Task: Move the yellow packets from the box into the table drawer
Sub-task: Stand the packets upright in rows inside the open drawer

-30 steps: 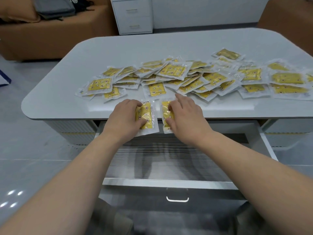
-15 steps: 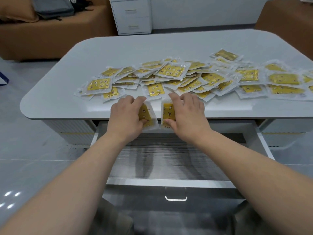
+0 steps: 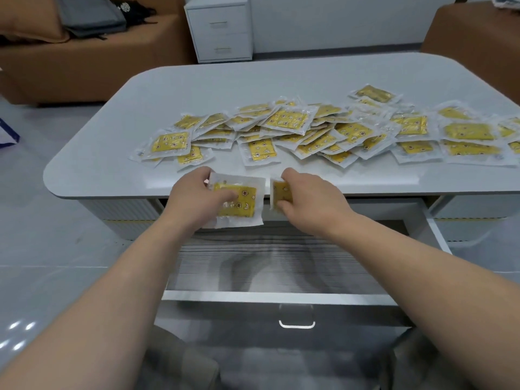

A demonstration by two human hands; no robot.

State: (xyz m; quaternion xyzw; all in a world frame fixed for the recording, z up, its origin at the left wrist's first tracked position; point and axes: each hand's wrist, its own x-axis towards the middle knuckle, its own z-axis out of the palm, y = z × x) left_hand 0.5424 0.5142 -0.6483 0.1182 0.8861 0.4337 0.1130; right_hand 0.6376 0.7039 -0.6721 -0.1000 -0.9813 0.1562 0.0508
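Observation:
Several yellow packets in clear wrappers lie spread across the grey table. My left hand pinches one yellow packet at the table's front edge, over the open drawer. My right hand grips a second yellow packet, held nearly edge-on, just right of the first. The drawer below is pulled out, and its striped floor shows nothing but the shadows of my arms. No box is in view.
The drawer front with its metal handle is nearest me. A white two-drawer cabinet stands behind the table. Brown sofas flank it, with a grey bag on the left one.
Both hands have drawn their packets off the table's front edge and lifted them over the drawer. The left packet now shows flat, the right one has turned edge-on.

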